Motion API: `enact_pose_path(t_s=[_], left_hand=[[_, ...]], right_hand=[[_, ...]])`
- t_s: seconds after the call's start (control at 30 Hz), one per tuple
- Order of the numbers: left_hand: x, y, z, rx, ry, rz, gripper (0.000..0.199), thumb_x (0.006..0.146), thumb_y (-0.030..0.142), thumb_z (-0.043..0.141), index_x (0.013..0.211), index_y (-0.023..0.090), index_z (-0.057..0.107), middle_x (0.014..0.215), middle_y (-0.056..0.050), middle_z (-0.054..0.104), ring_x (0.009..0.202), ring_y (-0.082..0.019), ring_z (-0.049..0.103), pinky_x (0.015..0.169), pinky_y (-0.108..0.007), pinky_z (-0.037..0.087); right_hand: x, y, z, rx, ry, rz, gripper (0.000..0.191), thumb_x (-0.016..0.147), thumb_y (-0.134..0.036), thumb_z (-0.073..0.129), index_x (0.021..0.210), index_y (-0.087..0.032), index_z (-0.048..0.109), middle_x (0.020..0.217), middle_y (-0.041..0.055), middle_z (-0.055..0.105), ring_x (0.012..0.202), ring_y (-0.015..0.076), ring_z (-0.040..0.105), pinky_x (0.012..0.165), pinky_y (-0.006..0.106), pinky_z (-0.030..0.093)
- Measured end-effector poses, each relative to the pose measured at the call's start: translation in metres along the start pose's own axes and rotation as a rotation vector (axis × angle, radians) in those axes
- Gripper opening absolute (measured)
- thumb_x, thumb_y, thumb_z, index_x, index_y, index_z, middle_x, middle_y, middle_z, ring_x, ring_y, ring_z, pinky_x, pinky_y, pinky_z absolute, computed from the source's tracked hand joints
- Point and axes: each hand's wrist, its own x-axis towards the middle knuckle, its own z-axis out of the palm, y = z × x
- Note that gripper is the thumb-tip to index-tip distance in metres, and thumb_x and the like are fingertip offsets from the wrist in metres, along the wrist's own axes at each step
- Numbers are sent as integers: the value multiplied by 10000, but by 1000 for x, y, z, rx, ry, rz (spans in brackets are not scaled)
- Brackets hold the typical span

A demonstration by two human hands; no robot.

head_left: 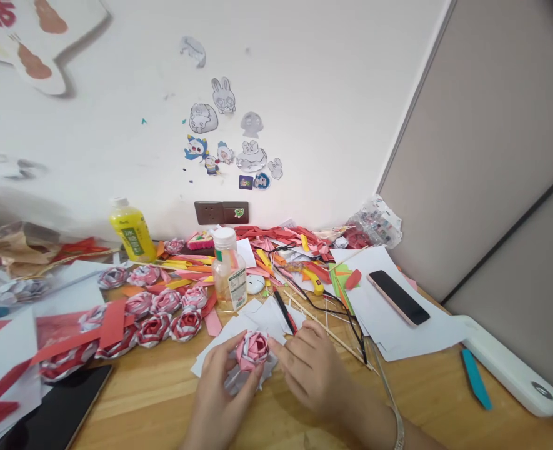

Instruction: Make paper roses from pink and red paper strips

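My left hand (pixel 222 375) holds a pink paper rose (pixel 252 351) between thumb and fingers, above the wooden table. White paper folds show under its pink petals. My right hand (pixel 310 369) has its fingers curled in, with the fingertips pinched at the rose's right edge; the exact spot they grip is partly hidden. White paper sheets (pixel 227 334) lie beneath and behind the rose. Just beyond my right hand lies a black and red pen (pixel 283 312). Several finished red, pink and white paper roses (pixel 166 301) are grouped to the left.
A clear bottle (pixel 230 272) and a yellow drink bottle (pixel 135 231) stand behind. Coloured paper strips (pixel 267 237) pile along the wall. A yellow glue gun (pixel 314 282) trails a black cable. At right are a phone (pixel 398 297), a turquoise cutter (pixel 475 378) and a white device (pixel 510 369); a tablet (pixel 55 406) lies left.
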Motion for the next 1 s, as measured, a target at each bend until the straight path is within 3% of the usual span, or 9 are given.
enact_pose_path(t_s=[0.33, 0.77, 1.0], left_hand=[[1, 1, 0, 10, 42, 37, 377, 785, 391, 588, 1102, 196, 536, 1006, -87, 659, 887, -227, 665, 749, -375, 568], [0, 3, 1, -63, 76, 38, 367, 800, 394, 581, 1111, 213, 513, 996, -69, 657, 850, -202, 661, 724, -337, 566], [-3, 2, -1, 35, 73, 187, 368, 795, 355, 610, 1126, 223, 516, 972, -61, 644, 853, -203, 656, 697, -321, 563]], right_hand=[[-3, 1, 7, 163, -47, 53, 398, 832, -90, 398, 1218, -88, 492, 727, 47, 578, 682, 186, 431, 696, 364, 337], [-5, 0, 8, 55, -68, -10, 412, 835, -75, 367, 1231, -66, 477, 703, 51, 573, 675, 196, 412, 744, 400, 316], [-6, 2, 7, 82, -68, 31, 457, 833, -87, 368, 1287, -88, 426, 761, 54, 576, 689, 195, 434, 744, 395, 330]])
